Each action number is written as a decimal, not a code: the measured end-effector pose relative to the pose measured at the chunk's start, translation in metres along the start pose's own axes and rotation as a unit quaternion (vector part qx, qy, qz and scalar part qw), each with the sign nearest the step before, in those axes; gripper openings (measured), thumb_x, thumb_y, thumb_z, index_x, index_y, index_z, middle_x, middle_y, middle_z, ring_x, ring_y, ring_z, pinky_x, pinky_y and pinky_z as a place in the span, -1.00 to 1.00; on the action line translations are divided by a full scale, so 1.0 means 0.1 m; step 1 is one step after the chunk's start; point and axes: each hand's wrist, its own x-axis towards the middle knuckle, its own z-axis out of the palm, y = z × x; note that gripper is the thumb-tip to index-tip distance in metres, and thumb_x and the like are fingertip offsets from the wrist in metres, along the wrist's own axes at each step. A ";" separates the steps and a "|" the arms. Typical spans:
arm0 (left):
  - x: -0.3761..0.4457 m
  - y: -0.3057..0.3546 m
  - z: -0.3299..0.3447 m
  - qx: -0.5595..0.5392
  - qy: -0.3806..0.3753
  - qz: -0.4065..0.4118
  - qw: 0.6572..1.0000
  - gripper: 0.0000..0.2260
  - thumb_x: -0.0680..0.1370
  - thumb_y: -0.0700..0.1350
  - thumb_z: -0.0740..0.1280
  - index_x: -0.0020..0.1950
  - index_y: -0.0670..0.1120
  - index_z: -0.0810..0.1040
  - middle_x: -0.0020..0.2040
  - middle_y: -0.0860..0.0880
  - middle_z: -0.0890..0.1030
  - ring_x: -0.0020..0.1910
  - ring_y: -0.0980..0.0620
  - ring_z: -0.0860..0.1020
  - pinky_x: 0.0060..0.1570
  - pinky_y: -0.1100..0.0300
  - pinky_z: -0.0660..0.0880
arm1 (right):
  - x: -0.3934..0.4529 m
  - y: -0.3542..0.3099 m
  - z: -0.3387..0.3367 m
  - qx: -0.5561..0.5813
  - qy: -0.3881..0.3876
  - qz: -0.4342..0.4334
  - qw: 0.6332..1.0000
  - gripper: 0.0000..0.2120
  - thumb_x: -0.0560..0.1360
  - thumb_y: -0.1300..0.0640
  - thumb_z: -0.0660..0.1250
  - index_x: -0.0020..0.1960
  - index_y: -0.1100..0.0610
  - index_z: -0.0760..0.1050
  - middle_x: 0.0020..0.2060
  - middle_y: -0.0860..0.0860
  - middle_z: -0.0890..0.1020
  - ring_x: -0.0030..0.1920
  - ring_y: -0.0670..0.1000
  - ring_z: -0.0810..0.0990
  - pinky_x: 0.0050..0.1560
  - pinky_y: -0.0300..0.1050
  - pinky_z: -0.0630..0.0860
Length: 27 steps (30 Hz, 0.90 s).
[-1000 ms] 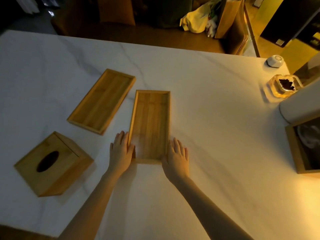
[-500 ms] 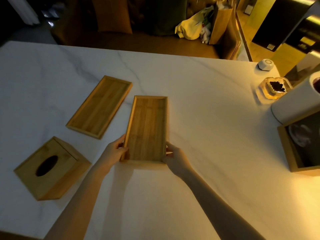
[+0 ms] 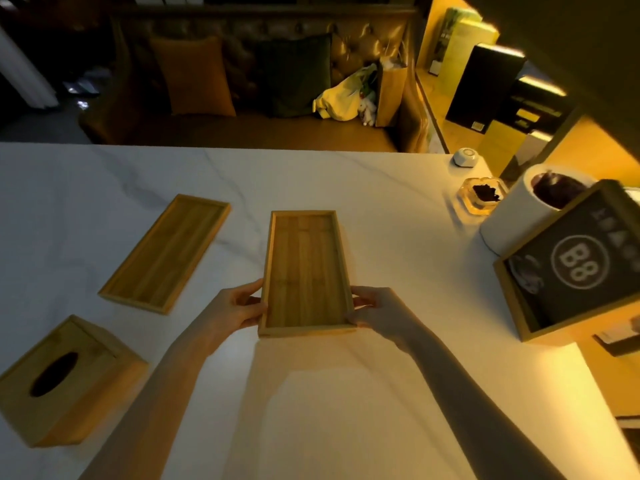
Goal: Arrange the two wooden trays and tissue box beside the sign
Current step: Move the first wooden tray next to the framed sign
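Far left on the worktop [image 3: 398, 209], the wooden tissue box [image 3: 65, 379]; beside it the second tray [image 3: 166, 252]. Left hand [image 3: 239, 308] and right hand [image 3: 377, 311] clamp the centre tray [image 3: 306, 271] by its near corners. Right: the B8 sign [image 3: 578, 268].

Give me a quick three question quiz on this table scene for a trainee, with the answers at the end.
1. True or false: both hands grip the same tray.
2. Which item sits nearest the left hand: A) tissue box, B) ashtray, C) second tray?
3. What is printed in the circle on the sign?

Key
1. True; the right hand holds the opposite long edge.
2. C
3. B8
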 end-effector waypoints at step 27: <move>0.90 0.67 2.09 0.059 -0.139 0.043 0.988 -0.53 0.50 -0.30 0.24 0.38 -0.10 0.25 0.14 -0.20 0.56 0.12 -0.11 0.54 0.25 -0.06 0.43 | -0.52 1.19 -1.52 0.108 0.242 0.102 0.959 -0.52 0.48 0.40 0.24 0.35 0.12 0.35 0.22 0.08 0.50 0.24 0.11 0.47 0.17 0.00 0.49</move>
